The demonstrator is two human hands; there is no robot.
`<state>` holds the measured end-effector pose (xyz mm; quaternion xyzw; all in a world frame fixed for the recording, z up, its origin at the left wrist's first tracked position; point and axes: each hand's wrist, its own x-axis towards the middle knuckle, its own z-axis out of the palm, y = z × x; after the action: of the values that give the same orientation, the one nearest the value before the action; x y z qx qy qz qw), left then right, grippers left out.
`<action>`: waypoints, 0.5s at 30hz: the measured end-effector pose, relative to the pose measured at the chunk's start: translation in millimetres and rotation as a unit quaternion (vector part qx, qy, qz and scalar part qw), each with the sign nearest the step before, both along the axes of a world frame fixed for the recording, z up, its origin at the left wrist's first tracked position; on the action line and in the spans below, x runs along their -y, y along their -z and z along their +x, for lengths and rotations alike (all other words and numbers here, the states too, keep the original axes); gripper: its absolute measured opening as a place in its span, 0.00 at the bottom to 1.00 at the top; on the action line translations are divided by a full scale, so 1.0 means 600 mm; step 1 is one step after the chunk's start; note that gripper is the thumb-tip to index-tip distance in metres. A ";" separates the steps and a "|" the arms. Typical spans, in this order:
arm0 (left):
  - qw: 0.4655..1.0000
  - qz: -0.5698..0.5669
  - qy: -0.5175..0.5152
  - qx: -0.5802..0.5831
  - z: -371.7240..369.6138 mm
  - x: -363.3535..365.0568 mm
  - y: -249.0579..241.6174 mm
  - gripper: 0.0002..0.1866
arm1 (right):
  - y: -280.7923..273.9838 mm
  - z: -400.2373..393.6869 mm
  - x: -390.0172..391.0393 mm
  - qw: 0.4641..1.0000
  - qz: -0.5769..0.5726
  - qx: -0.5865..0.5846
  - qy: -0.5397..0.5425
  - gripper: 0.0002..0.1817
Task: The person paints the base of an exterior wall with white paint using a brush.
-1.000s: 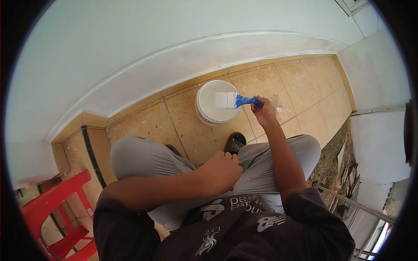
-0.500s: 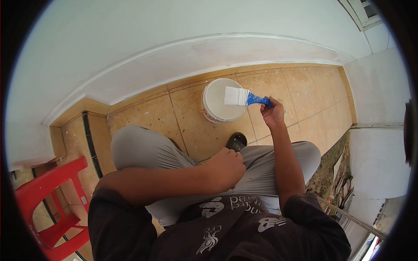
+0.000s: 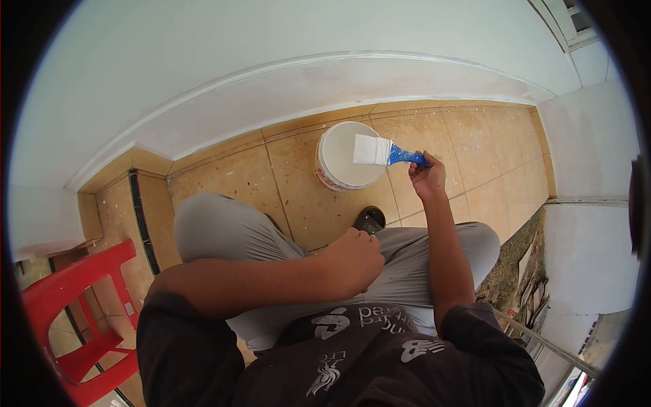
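My right hand (image 3: pixel 427 176) is closed round the blue handle end of a paintbrush (image 3: pixel 401 157), fingers and thumb pinching it. The brush lies level, its wide bristles coated in white paint and pointing left over the mouth of a white bucket (image 3: pixel 324 173). Pale paint shows inside the bucket, which stands on the tiled floor ahead of my feet. My left hand (image 3: pixel 352 263) is curled into a loose fist over my lap, near my bent right leg, with nothing showing from it; its palm side is hidden.
A pale wall (image 3: pixel 305 41) with a ledge along its lower part curves behind the bucket. Paint-spattered tan tiles (image 3: pixel 475 149) cover the floor. A red plastic chair (image 3: pixel 81 285) stands at my left. My dark sandal (image 3: pixel 369 218) is just below the bucket.
The brush and my right hand have shifted very slightly to the right in view, along with the bucket. My left hand stays put.
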<state>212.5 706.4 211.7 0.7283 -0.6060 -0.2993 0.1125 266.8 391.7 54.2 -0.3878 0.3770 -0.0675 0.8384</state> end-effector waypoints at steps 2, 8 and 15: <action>1.000 0.001 -0.003 0.002 0.000 0.000 0.000 0.19 | -0.003 -0.001 -0.001 1.000 -0.002 0.000 0.002 0.11; 1.000 0.002 -0.006 0.003 -0.001 0.001 0.003 0.19 | -0.010 0.000 -0.003 1.000 0.006 0.009 0.006 0.10; 0.999 -0.026 -0.028 0.024 -0.007 -0.002 0.015 0.17 | -0.024 0.002 0.022 0.998 0.038 0.044 0.007 0.10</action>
<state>208.4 707.5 202.7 0.7486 -0.5955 -0.2633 0.1251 268.1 378.3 68.7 -0.3497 0.3449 -0.0758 0.8678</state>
